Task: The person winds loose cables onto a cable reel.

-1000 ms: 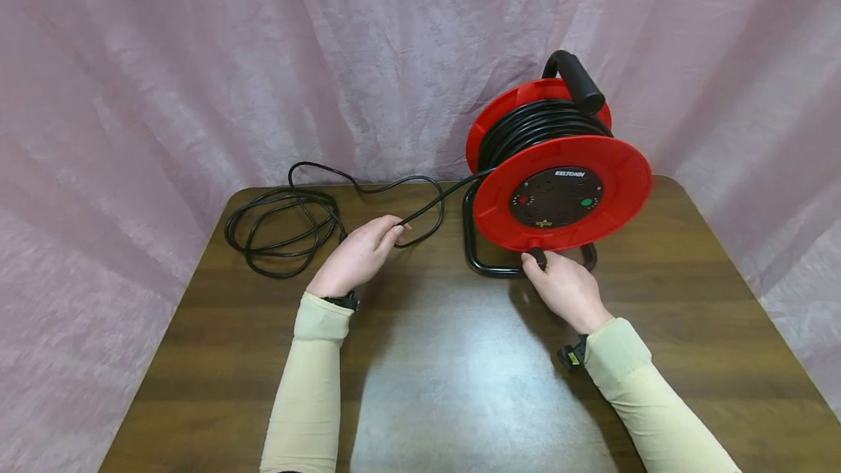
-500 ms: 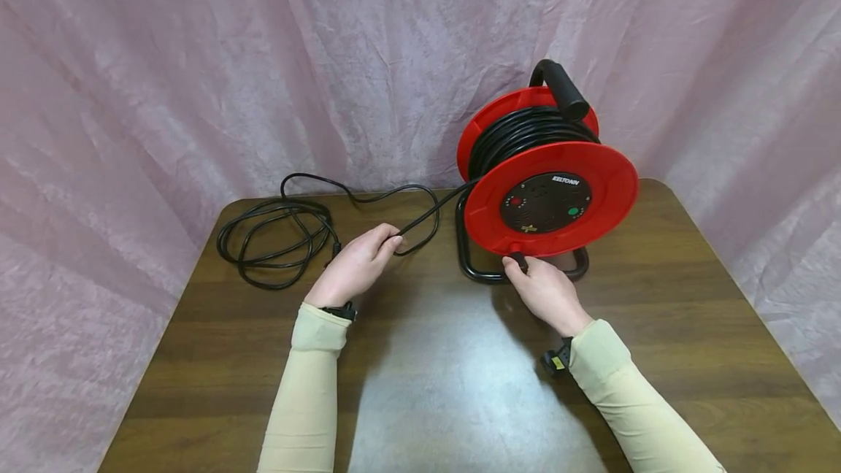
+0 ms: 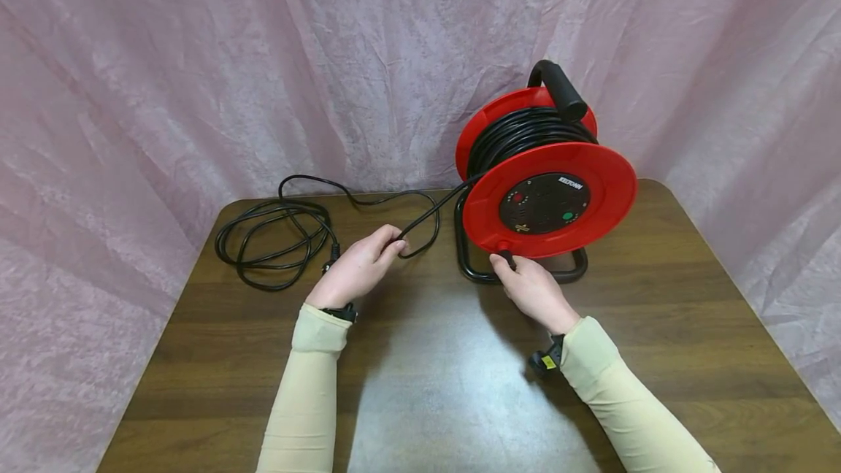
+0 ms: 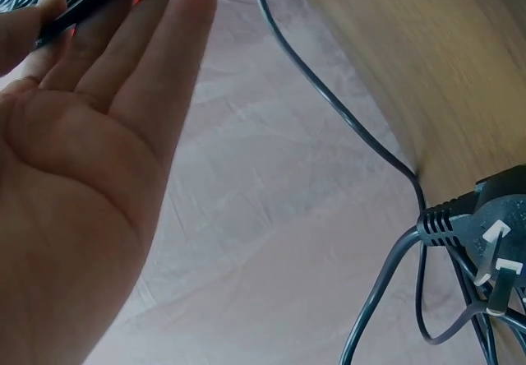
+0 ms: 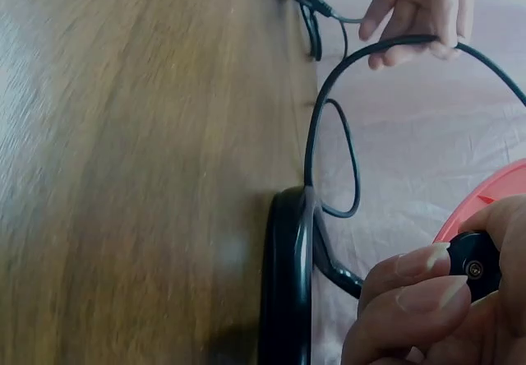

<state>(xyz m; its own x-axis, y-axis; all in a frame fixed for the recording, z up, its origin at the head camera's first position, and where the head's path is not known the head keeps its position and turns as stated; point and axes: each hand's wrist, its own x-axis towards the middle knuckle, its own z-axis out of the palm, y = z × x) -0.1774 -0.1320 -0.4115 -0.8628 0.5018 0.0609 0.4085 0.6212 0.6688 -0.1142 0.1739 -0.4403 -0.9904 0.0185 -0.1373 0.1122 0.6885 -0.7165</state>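
Observation:
A red cable reel (image 3: 611, 181) with black cable wound on its drum stands on a black tube frame (image 3: 482, 277) in the head view. My right hand (image 3: 535, 290) grips the small black crank knob (image 3: 507, 258) low on the reel's front disc; the right wrist view shows fingertips curled round the knob (image 5: 477, 265). To the left, my left hand (image 3: 358, 265) pinches the black cable (image 3: 430, 212) between thumb and fingers, other fingers extended. From there the cable runs up to the drum. Beside the left hand is the cable's plug (image 4: 472, 225), its metal pins showing in the left wrist view.
Loose loops of cable (image 3: 272, 264) lie at the back left of the wooden table (image 3: 223, 385). A pink curtain (image 3: 394, 57) hangs right behind the table's back edge. The reel's carrying handle (image 3: 563, 92) sticks up at the top.
My right hand has moved left with the knob, and the reel's front disc has turned slightly clockwise, its label now tilted. The left hand keeps its pinch on the cable. The head view has shifted slightly.

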